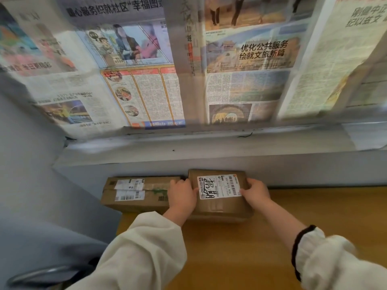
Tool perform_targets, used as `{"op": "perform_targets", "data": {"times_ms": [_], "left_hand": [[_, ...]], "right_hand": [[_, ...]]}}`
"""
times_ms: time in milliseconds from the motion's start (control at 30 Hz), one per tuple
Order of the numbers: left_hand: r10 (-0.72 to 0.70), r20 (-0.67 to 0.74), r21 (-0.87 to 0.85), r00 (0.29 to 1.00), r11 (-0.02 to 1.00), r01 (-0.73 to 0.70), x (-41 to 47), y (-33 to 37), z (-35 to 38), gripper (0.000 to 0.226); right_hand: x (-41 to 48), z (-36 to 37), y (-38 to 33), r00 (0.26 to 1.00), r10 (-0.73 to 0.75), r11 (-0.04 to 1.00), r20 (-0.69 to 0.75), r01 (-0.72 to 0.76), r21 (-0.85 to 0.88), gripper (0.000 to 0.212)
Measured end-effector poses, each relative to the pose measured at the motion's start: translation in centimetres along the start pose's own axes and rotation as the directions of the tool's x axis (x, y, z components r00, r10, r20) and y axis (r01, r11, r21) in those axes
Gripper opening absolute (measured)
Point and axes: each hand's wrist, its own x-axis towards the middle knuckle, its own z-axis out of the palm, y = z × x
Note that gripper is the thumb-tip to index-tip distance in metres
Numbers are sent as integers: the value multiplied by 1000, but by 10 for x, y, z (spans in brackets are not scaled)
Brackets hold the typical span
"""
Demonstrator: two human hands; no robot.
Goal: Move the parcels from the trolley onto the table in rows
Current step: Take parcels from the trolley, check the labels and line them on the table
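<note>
A brown cardboard parcel (219, 204) with a white shipping label sits on the wooden table (314, 210) against the back wall. My left hand (181, 195) grips its left edge and my right hand (256, 192) grips its right edge, fingers curled over the top. Just to its left lies a second, flatter cardboard parcel (134, 193) with two white labels and tape, at the table's far left corner. The two parcels stand side by side along the wall. The trolley is out of view.
A grey sill (209, 155) runs above the table, with windows covered in newspaper (188, 70) behind it. A grey wall (41, 185) closes the left side. A dark curved bar (41, 273) shows at the lower left.
</note>
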Motion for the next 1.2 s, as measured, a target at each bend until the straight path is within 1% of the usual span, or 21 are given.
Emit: {"op": "perform_targets", "data": {"times_ms": [133,267,333,433,533,600,733,833,867,900,933,1000,1033,1100,1200], "left_hand": [[-6,-7,-33,1000,999,6,1,-3,17,35],[14,-22,-5,1000,1000,-15,1,-6,24,32],[52,-44,-58,998,997,-55,1,-7,27,34],[85,-55,-189,995,977,-94,-1,-7,28,43],[107,-41,-270,993,956,-114,-1,-9,30,43],[135,-29,-293,990,946,-138,0,-11,29,42],[221,19,-281,975,937,-207,3,-13,22,41],[272,65,-179,960,950,-257,2,-14,13,43],[276,55,-133,960,955,-267,1,-15,8,43],[275,24,-79,961,959,-273,1,-18,0,43],[273,-23,-12,962,962,-273,0,-22,-9,44],[262,-108,140,959,959,-246,-2,-41,-31,52],[248,-137,205,959,954,-218,-5,-57,-43,57],[194,-179,280,965,950,-139,-17,-96,-66,63],[19,-238,244,971,969,41,-53,-169,-93,65]], "right_hand": [[-3,13,5,998,-46,999,-39,45,-10,48],[-5,21,6,994,-78,996,-81,75,-37,51],[-5,26,6,993,-87,996,-78,86,-19,51],[-7,32,3,991,-88,996,-102,90,19,50],[-10,35,1,985,-93,994,-144,100,46,43],[-10,34,0,986,-90,994,-143,98,49,42],[-3,21,-3,993,-103,994,-51,100,-46,48],[-5,14,-11,986,-164,965,-13,157,-210,54],[-9,13,-15,974,-226,934,-32,207,-291,57],[-12,13,-22,948,-315,881,-50,272,-387,61],[-16,12,-31,909,-414,804,-48,340,-488,65],[-24,14,-54,822,-568,601,43,451,-660,72],[-28,17,-68,788,-607,504,108,486,-714,75],[-39,29,-97,738,-636,345,224,533,-773,80],[-67,68,-142,644,-678,146,355,591,-794,83]]}}
